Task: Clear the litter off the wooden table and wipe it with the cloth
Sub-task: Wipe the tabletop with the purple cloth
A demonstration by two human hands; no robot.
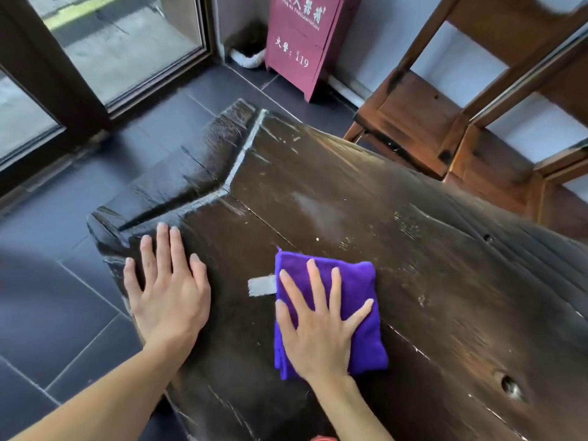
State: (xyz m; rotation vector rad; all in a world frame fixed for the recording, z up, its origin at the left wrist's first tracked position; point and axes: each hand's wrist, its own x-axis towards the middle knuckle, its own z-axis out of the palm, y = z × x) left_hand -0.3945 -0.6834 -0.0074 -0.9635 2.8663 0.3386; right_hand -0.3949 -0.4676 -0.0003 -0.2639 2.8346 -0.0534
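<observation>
Table: dark brown, rough-edged wooden slab table (413, 249), running from the bottom of the view toward 2 o'clock; pale scratches and dusty streaks show across its top, and a knot hole sits near the 4 o'clock edge.
Cloth: folded purple microfibre cloth (359, 281), lying flat on the table just below the view's centre, at about 5 o'clock.
Label: pale grey tag (261, 285) sticking out from the cloth's left edge, at its 9 o'clock side.
Right hand: right hand (321, 332) laid palm down on the cloth, fingers straight and spread, pressing on it and curled around nothing.
Left hand: left hand (170, 291) flat on the bare wood at the cloth's 9 o'clock, near the table's left edge, fingers straight and slightly fanned, holding nothing; it lies apart from the cloth.
Chair: brown wooden chair (423, 122) at 1 o'clock, beyond the table's far edge.
Cabinet: dark red box-like cabinet (299, 43) with white characters and "119", at 12 o'clock against the wall.
Floor: dark grey tiled floor (63, 297) at 9 o'clock.
Window: glazed, dark-framed door or window (127, 43) at 11 o'clock.
</observation>
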